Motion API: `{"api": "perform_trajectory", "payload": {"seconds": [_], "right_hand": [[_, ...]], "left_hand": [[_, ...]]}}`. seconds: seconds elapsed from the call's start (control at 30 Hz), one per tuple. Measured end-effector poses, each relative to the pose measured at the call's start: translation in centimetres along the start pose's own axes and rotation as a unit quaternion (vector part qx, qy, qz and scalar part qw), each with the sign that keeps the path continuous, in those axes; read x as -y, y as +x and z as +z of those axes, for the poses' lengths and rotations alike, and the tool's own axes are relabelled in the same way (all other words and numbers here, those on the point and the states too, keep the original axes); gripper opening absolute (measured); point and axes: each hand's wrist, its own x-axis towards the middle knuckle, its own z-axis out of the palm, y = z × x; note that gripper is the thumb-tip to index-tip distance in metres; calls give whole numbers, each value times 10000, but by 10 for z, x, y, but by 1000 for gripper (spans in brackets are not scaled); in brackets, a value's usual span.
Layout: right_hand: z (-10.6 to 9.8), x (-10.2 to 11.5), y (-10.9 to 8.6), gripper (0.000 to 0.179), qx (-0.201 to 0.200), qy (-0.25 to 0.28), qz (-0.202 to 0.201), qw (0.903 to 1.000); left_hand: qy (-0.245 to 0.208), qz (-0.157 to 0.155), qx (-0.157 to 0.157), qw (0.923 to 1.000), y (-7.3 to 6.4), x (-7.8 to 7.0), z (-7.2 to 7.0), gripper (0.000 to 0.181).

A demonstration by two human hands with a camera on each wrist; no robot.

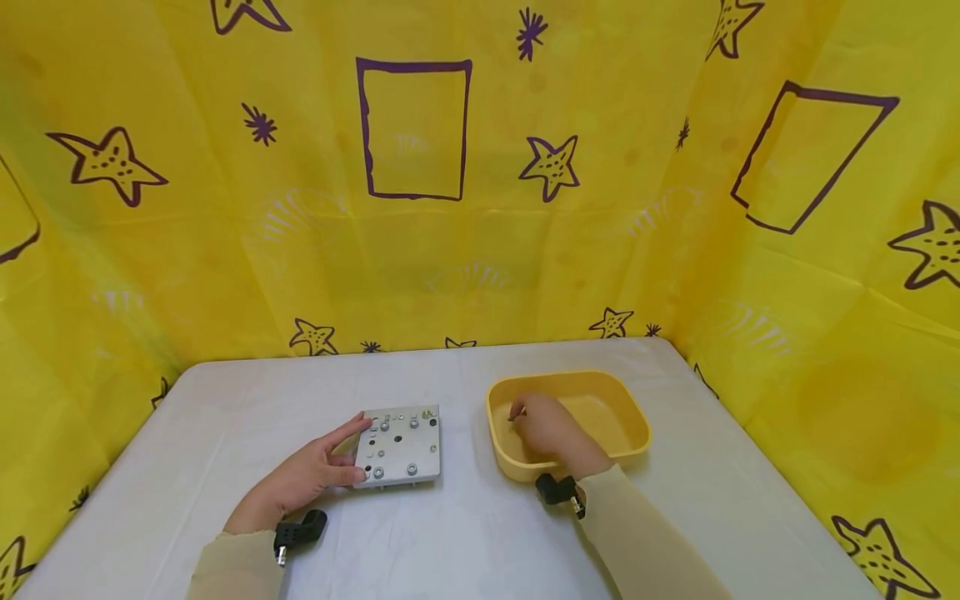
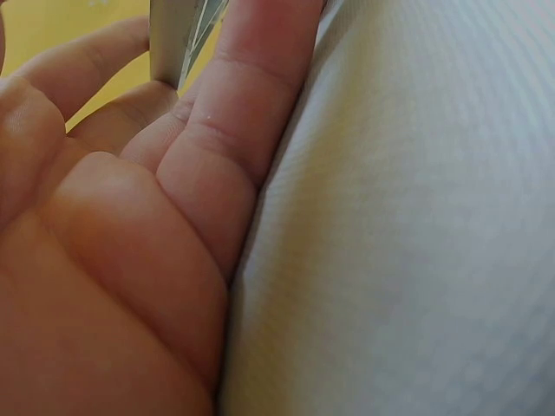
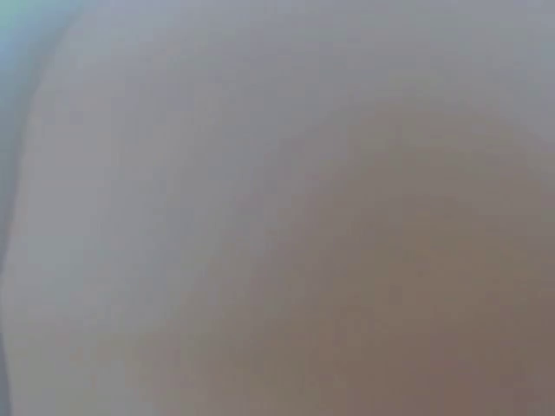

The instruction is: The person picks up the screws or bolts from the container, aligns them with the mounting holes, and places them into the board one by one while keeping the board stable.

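A square silver metal plate [image 1: 416, 446] with several holes and bolts lies on the white table, left of the middle. My left hand [image 1: 318, 467] grips its left side, thumb and fingers spread along the edge. In the left wrist view, the left hand [image 2: 130, 217] lies against the tabletop, with a corner of the metal plate [image 2: 169, 43] at its fingers. My right hand [image 1: 547, 429] reaches into a yellow plastic bin [image 1: 637, 446], fingers curled, and seems to pinch a small dark piece [image 1: 513, 418], too small to identify. The right wrist view is too blurred to show it.
White cloth covers the table [image 1: 450, 542]. A yellow curtain [image 1: 480, 275] with purple stars and frames encloses the back and both sides. Black wrist devices [image 1: 300, 529] sit at both cuffs. The bin's raised walls surround the right hand.
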Motion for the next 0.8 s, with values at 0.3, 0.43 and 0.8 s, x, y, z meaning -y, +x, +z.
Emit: {"api": "perform_trajectory", "payload": {"seconds": [0.3, 0.43, 0.8], "right_hand": [[-18, -3, -2, 15, -575, 2085, 763, 9733], [-22, -2, -1, 18, -720, 3040, 1096, 9436], [-24, 23, 16, 19, -881, 4747, 1459, 8635]], "left_hand": [[0, 53, 21, 10000, 0, 1, -1, 92], [-7, 42, 30, 10000, 0, 1, -1, 91], [-81, 14, 39, 10000, 1, 1, 0, 91]]}}
